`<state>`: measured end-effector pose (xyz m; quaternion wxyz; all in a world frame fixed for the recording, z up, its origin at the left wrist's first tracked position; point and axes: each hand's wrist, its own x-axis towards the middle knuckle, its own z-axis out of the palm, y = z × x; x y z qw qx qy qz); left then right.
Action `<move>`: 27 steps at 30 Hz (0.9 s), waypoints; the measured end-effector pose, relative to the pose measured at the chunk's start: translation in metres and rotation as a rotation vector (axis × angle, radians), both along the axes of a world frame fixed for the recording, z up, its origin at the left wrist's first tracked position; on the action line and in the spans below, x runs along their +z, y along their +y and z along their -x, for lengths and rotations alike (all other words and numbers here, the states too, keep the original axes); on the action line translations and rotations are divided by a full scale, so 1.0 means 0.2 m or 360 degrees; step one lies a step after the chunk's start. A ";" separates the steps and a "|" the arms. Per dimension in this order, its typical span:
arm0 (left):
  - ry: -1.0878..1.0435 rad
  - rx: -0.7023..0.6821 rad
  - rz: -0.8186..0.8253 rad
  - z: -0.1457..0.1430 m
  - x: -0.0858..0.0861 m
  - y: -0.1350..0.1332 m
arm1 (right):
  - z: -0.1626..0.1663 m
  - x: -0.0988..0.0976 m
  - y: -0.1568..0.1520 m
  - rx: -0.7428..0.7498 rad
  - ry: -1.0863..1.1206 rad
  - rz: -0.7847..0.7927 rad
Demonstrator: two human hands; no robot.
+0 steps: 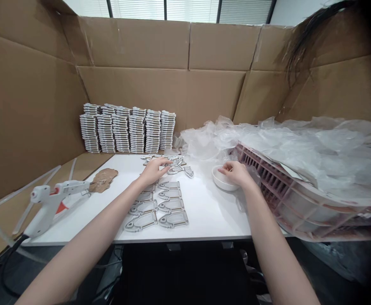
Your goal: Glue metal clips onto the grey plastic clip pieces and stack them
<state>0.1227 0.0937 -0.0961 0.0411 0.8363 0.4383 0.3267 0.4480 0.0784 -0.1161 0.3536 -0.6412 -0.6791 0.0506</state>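
Note:
My left hand [153, 169] reaches over the white table [204, 212], fingers stretched out flat onto a loose heap of grey flat shaped pieces [179, 163]. Two rows of the same grey pieces [160, 207] lie side by side in front of it. My right hand [236, 173] hovers over a small white bowl [220, 180], fingers curled in a pinch at the bowl's rim; what they hold is too small to make out.
Several tall stacks of the grey pieces [128, 129] stand at the back. A white glue gun [52, 203] stands at the left edge beside a brown scrap [104, 178]. A pink crate [300, 199] under clear plastic sheeting [300, 144] fills the right. Cardboard walls [29, 106] surround the table.

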 end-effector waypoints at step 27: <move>-0.0915 -0.0349 0.0501 -0.09 0.03 -0.08 | 0.27 0.04 -0.01 0.0937 0.1169 -0.0387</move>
